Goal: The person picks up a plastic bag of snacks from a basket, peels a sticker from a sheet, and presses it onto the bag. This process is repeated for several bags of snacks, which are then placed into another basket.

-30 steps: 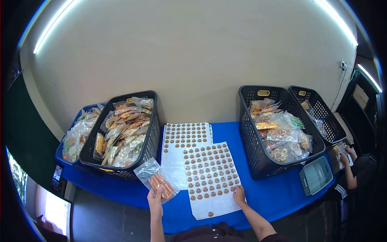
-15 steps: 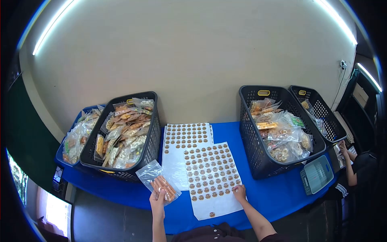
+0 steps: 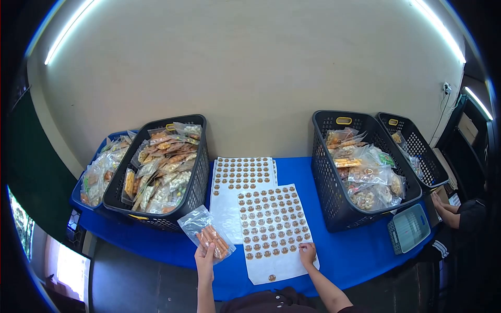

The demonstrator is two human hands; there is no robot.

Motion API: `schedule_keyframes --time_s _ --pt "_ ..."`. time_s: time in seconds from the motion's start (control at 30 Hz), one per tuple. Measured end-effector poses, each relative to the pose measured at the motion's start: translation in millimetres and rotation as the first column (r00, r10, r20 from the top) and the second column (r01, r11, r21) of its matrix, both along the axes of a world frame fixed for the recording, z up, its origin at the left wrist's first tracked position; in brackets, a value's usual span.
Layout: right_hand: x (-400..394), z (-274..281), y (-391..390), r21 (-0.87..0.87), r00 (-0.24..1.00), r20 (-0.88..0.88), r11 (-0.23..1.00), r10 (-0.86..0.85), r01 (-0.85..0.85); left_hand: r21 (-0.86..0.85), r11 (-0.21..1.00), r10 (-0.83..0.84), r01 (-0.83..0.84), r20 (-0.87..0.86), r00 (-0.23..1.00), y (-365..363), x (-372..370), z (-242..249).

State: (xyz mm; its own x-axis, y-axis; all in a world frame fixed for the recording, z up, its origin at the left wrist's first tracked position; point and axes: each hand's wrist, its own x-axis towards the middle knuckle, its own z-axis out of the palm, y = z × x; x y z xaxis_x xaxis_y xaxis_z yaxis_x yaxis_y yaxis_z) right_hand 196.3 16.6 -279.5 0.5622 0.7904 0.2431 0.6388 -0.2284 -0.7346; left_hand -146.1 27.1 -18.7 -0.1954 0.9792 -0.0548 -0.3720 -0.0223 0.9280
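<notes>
My left hand grips the lower edge of a clear plastic bag of orange-brown stick snacks, held tilted over the table's front. A white sheet of round brown stickers lies before me, in neat rows with a single sticker near its bottom edge. At the right end of its lowest full row, my right hand has its fingers pinched together on a sticker, which they mostly hide. Under and behind this sheet rest more sticker sheets, the top one partly bare.
A black basket of bagged snacks stands left, beside a blue basket. Another filled black basket stands right, with a further black basket and small green basket. A person's hands are at far right. Blue cloth covers the table.
My right hand has shifted slightly left on the sheet, its fingers drawn in at the row's end. The bag stays almost still. The other person's hands have moved lower.
</notes>
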Motion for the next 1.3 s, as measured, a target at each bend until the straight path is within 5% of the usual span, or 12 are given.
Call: schedule_keyframes --time_s 0.13,0.23,0.43,0.53,0.63,0.77,0.93,1.03,1.17,1.3 --pt "-5 33 4 -0.156 0.984 -0.141 0.984 -0.109 0.087 -0.009 1.0 -0.007 0.007 -0.002 1.0 -1 0 3" --pt "2 21 9 -0.235 0.993 -0.072 0.969 -0.094 0.075 0.009 1.0 -0.013 0.013 -0.002 1.0 0 -2 -1" --pt "17 -1 8 -0.152 0.99 -0.004 0.978 0.141 -0.14 -0.003 1.0 -0.004 0.004 -0.01 1.0 -1 -1 2" --pt "20 6 -1 -0.251 0.968 -0.238 0.958 0.075 -0.136 -0.018 0.999 -0.031 0.031 -0.014 0.999 0 3 1" --pt "21 33 -1 -0.314 0.591 -0.786 0.941 -0.181 -0.129 -0.037 0.994 -0.102 0.102 0.013 0.995 -1 11 -1" --pt "-10 140 4 -0.091 0.358 -0.934 0.962 0.008 -0.256 -0.019 0.975 -0.221 0.221 -0.039 0.974 0 30 -1" --pt "-63 251 8 0.324 0.254 -0.869 0.877 0.424 -0.354 -0.023 0.946 -0.324 0.323 -0.049 0.945 3 58 12" --pt "-93 309 0 0.392 0.312 -0.772 0.801 0.554 -0.452 -0.027 0.937 -0.349 0.349 -0.122 0.929 3 71 15" --pt "-106 323 3 0.364 0.546 -0.491 0.729 0.679 -0.579 0.011 0.916 -0.389 0.401 -0.227 0.893 -1 77 14" --pt "-104 326 5 0.351 0.569 -0.467 0.733 0.677 -0.583 0.016 0.909 -0.402 0.416 -0.227 0.887 -1 77 4"
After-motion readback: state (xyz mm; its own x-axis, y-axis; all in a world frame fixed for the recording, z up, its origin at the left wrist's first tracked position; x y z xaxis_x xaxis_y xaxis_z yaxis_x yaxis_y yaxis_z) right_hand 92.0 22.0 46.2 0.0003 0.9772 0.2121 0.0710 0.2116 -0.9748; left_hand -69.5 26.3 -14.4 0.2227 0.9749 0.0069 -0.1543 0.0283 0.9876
